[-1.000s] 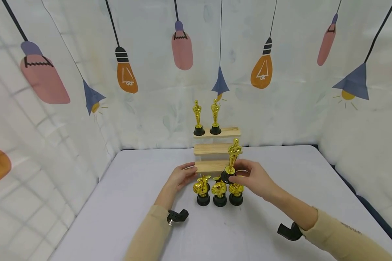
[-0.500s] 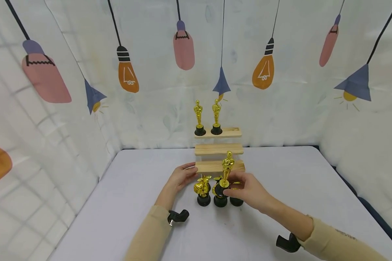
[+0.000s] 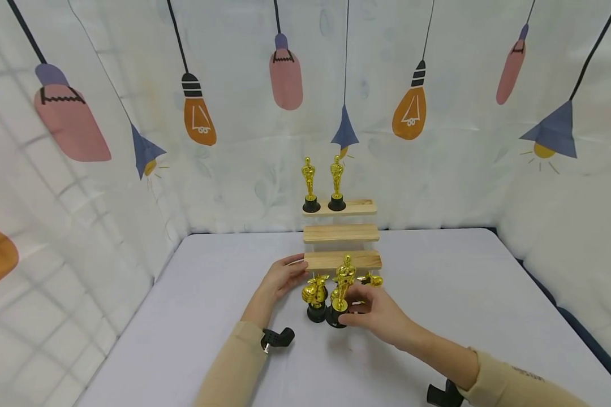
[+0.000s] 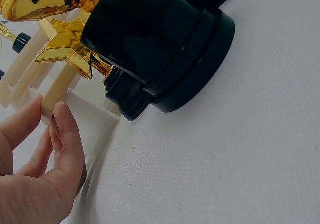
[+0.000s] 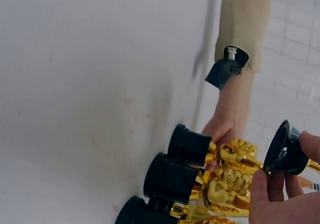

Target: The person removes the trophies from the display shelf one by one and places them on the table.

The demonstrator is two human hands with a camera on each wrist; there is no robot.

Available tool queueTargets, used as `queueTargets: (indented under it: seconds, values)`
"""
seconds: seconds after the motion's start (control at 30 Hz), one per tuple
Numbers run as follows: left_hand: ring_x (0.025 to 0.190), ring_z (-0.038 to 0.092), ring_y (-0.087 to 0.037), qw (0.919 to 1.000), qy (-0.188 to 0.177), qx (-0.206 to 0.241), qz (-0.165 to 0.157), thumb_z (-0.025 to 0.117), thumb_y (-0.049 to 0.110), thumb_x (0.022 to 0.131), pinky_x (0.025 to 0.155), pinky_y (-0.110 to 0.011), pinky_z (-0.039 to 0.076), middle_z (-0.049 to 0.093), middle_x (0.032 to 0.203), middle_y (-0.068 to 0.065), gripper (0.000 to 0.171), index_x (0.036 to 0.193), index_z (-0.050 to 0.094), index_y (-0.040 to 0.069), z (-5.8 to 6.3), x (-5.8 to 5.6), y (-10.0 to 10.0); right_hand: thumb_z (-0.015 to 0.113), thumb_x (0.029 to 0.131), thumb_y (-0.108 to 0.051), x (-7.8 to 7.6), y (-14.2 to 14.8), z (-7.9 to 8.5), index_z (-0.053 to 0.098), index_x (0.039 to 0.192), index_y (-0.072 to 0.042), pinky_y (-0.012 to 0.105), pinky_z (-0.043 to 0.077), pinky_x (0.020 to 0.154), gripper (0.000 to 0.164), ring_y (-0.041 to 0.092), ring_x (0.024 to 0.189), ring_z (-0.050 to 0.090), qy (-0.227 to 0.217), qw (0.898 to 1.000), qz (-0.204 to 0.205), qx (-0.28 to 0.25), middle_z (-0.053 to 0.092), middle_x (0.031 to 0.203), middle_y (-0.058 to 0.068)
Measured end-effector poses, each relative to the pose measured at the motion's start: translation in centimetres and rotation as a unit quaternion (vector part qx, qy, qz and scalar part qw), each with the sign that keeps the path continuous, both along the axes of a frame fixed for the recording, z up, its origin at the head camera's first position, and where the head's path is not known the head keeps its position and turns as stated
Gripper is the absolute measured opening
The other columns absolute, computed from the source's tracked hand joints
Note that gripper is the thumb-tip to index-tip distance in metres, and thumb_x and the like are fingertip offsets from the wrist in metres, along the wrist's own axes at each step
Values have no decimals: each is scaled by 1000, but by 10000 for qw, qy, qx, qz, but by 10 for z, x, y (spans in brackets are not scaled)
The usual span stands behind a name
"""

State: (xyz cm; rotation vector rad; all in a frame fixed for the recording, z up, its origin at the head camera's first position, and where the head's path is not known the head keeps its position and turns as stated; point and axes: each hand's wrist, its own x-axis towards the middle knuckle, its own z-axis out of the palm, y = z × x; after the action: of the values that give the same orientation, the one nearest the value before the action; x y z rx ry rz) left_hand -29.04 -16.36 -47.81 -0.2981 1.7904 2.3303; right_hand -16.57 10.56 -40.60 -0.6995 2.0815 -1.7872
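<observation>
My right hand (image 3: 382,316) pinches the black base of a golden statuette trophy (image 3: 344,275), held upright in front of the lowest shelf. The right wrist view shows that base (image 5: 286,154) off the table. At the left, my left hand (image 3: 283,276) grips the end of the lowest wooden shelf board (image 3: 318,260) between thumb and fingers, also seen as a wooden end (image 4: 56,92) in the left wrist view. Several gold trophies on black bases, such as the left one (image 3: 314,295), stand before the rack, partly hidden by the held statuette and my right hand.
Two golden statuettes (image 3: 309,178) stand on the top shelf (image 3: 361,207) of the tiered rack, toward its left. The middle shelf (image 3: 341,233) is bare wood. A white cloth covers the table (image 3: 224,260); a curtain printed with lamps (image 3: 234,181) hangs behind.
My right hand has brought the statuette down, toward me and slightly left, from beside the lowest shelf to in front of the standing trophies. The left hand has stayed at the shelf end.
</observation>
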Motion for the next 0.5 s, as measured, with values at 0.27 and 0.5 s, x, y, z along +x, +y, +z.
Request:
queueTargets:
  seconds: [0.27, 0.5]
  values:
    - [97, 68, -20, 9999, 102, 70, -17, 68, -2, 98, 84, -30, 59, 63, 128, -23, 47, 142, 54, -7, 0, 0, -1, 81, 89, -7, 5, -7, -10, 63, 121, 7, 27, 57, 87, 39, 34, 108, 65, -221, 9997, -123, 12, 64, 115, 13]
    - [97, 69, -20, 9999, 94, 91, -44, 68, -1, 98, 85, -31, 59, 63, 127, -23, 47, 142, 54, -7, -3, -1, -1, 80, 88, -4, 8, -16, -22, 63, 119, 8, 27, 57, 87, 38, 30, 107, 66, -445, 9989, -122, -52, 65, 113, 12]
